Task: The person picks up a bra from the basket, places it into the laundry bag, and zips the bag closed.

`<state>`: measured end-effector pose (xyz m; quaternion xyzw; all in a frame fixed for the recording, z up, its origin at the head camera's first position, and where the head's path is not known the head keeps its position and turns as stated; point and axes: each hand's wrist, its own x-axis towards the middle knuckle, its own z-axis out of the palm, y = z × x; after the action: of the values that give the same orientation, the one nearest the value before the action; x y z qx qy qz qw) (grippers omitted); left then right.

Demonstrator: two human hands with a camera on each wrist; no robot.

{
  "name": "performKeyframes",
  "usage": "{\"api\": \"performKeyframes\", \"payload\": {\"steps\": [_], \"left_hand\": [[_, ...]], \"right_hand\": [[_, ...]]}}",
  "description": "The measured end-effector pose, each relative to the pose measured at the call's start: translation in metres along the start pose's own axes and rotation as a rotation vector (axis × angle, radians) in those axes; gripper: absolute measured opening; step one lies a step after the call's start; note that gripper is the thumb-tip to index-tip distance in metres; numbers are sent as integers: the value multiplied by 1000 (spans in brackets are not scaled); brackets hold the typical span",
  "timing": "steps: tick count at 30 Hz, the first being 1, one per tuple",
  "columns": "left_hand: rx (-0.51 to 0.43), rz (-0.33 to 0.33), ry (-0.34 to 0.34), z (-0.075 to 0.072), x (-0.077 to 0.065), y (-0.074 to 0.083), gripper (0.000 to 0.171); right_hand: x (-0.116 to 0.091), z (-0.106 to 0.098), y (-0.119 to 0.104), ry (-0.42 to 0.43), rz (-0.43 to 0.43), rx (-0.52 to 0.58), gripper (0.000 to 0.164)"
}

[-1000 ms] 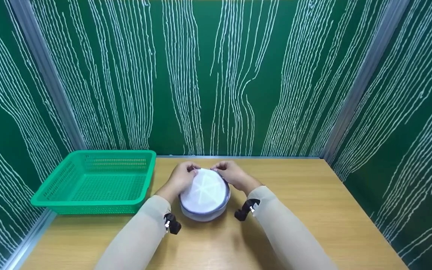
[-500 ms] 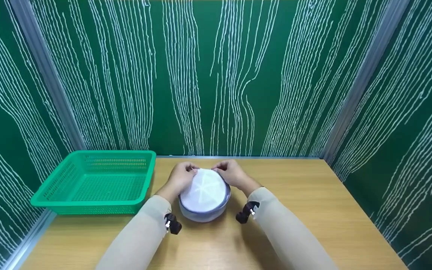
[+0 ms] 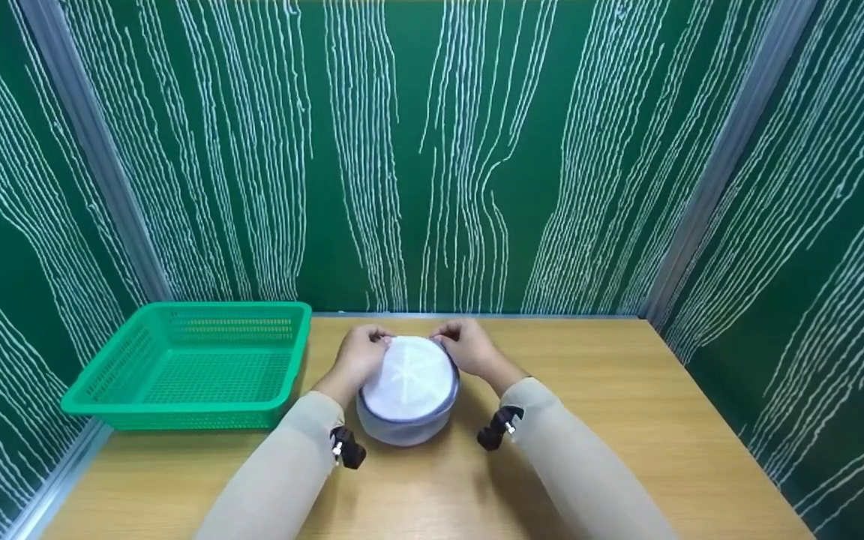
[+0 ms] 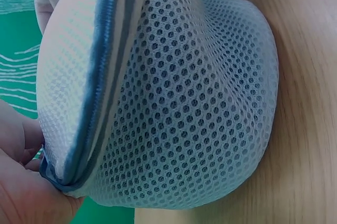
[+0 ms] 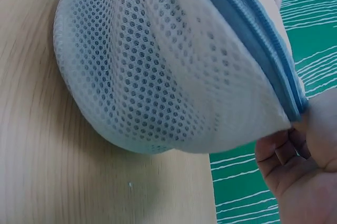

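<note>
A round white mesh laundry bag (image 3: 409, 382) stands on the table in the middle of the head view. A blue zipper (image 4: 100, 77) runs round its top edge, and pale seams cross on its lid. At the far left of the rim, my left hand (image 3: 361, 356) pinches the zipper edge between thumb and fingers. My right hand (image 3: 469, 351) pinches the far right part of the same rim. In the right wrist view the bag's mesh side (image 5: 142, 71) is creased and drawn up towards the right fingers (image 5: 284, 155).
To the left stands a green plastic basket (image 3: 177, 409) with perforated sides. The wooden table (image 3: 612, 420) ends at the back against a green wall (image 3: 492, 225) with white wavy lines. Grey metal posts (image 3: 724, 157) stand at the corners.
My right hand has shifted slightly right along the rim, widening the gap between the hands. The bag's lid has turned a little and more of its near side shows. The basket has not moved.
</note>
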<state>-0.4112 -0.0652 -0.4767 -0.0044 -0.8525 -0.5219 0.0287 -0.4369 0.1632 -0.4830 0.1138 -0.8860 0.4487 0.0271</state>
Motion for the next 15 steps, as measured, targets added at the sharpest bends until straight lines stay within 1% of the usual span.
{"api": "performKeyframes", "payload": {"steps": [4, 10, 15], "left_hand": [[-7, -32, 34, 0, -1, -4, 22], [-42, -40, 96, 3, -4, -7, 22], [-94, -56, 113, 5, -6, -8, 22]], "right_hand": [[-1, -3, 2, 2, 2, 16, 16], [-3, -10, 4, 35, -38, 55, 12], [-3, -15, 4, 63, -25, 46, 12]]}}
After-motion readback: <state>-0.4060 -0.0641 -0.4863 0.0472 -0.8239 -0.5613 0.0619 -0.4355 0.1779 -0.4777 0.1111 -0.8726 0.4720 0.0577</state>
